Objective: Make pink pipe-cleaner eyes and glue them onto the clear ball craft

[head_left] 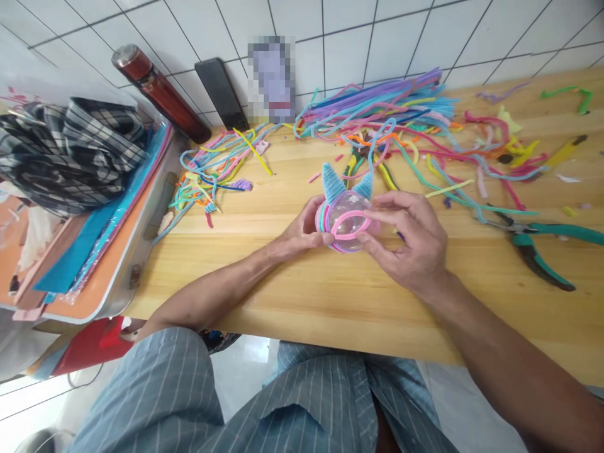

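A clear, round plastic ball (348, 206) is held above the table, with pink, purple and teal pipe cleaners wrapped round its edge. Two pointed ears (333, 182) of coiled light blue pipe cleaner stick up from its top. My left hand (309, 226) grips the ball's left side, thumb at the lower front and fingers partly hidden behind. A pink pipe cleaner (350, 236) bent into an oval loop lies across the ball's front. My right hand (410, 239) pinches the right end of that loop between thumb and fingers, close against the ball.
Behind the ball lie a heap of pipe cleaners (377, 116) and yellow-black pliers (387, 177). Teal-handled pliers (538, 248) rest at right. More pipe cleaners (221, 165) lie left, near a red flask (163, 97) and black phone (221, 93). Plaid cloth (70, 148) covers an orange-topped case (89, 302).
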A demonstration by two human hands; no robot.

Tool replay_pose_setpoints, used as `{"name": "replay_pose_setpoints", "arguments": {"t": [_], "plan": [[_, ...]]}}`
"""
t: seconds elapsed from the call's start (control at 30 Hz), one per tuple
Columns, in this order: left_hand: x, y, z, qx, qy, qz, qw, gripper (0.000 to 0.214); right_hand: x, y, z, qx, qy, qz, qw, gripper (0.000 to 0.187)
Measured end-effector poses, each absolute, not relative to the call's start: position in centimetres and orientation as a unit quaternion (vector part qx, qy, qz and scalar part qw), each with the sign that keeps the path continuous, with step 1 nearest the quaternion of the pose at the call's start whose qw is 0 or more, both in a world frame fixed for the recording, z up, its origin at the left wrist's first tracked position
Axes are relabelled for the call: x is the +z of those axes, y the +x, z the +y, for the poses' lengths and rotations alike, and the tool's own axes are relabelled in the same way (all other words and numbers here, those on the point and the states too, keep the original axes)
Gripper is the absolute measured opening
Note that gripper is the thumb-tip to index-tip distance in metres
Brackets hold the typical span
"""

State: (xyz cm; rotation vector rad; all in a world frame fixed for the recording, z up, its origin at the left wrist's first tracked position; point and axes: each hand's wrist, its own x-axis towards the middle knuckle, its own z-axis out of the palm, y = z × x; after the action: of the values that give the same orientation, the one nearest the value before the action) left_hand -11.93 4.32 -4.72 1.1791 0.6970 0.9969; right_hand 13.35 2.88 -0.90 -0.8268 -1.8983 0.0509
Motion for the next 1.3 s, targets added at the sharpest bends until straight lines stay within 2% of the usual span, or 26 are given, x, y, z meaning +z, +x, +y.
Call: {"name": "replay_pose_setpoints", "arguments": {"t": [0.13, 0.4, 0.77, 0.9, 1.3], "plan": [[-4.86, -11.86, 4.21, 0.454, 0.53, 0.309, 0.646, 0.095, -0.95, 13.33, 2.79, 0.025, -0.356, -0.788, 0.501, 0.026], [-4.89, -12.04, 4.29, 0.458, 0.542, 0.307, 0.634, 0.096, -1.09, 13.61, 2.82, 0.035, -0.32, -0.798, 0.509, 0.038], [-4.86, -11.87, 4.35, 0.476, 0.569, 0.299, 0.6, 0.097, -0.97, 13.55, 2.76, -0.002, -0.334, -0.801, 0.497, 0.036], [-4.81, -12.07, 4.35, 0.466, 0.579, 0.316, 0.589, 0.102, -1.21, 13.49, 2.78, 0.017, -0.349, -0.795, 0.497, 0.033], [-4.89, -12.16, 4.09, 0.479, 0.603, 0.324, 0.55, 0.096, -1.48, 13.21, 2.88, 0.058, -0.337, -0.783, 0.519, 0.034]]}}
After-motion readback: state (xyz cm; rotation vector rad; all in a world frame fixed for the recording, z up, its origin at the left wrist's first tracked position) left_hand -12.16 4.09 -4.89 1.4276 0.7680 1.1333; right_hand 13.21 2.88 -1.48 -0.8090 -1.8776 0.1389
